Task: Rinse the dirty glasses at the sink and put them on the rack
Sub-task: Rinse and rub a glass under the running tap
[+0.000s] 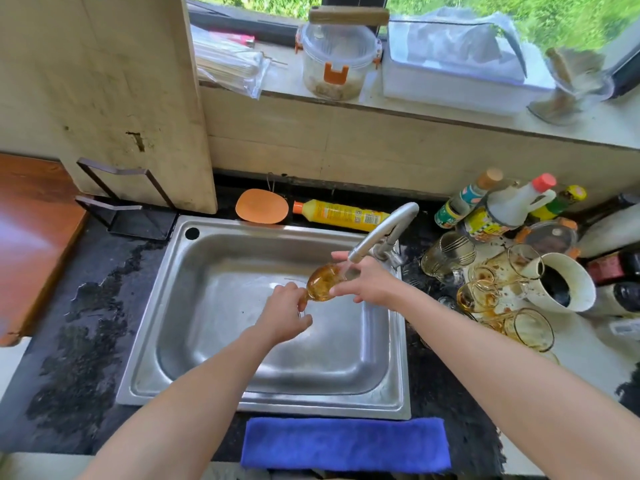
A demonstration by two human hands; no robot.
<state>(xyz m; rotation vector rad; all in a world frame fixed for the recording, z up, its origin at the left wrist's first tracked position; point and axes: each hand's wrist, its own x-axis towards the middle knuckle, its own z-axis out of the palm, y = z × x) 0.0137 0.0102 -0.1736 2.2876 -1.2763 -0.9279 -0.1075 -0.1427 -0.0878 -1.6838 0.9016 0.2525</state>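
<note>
Glass [323,283] under tap [381,230], stem hidden by left hand [284,313].

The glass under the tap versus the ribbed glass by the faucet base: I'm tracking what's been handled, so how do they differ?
The glass under the tap is held over the sink by the left hand and right hand; the ribbed glass lies untouched on the counter. The held glass looks strongly amber and smooth; the ribbed glass looks greyer with gold lines. Both are tipped on their sides.
</note>
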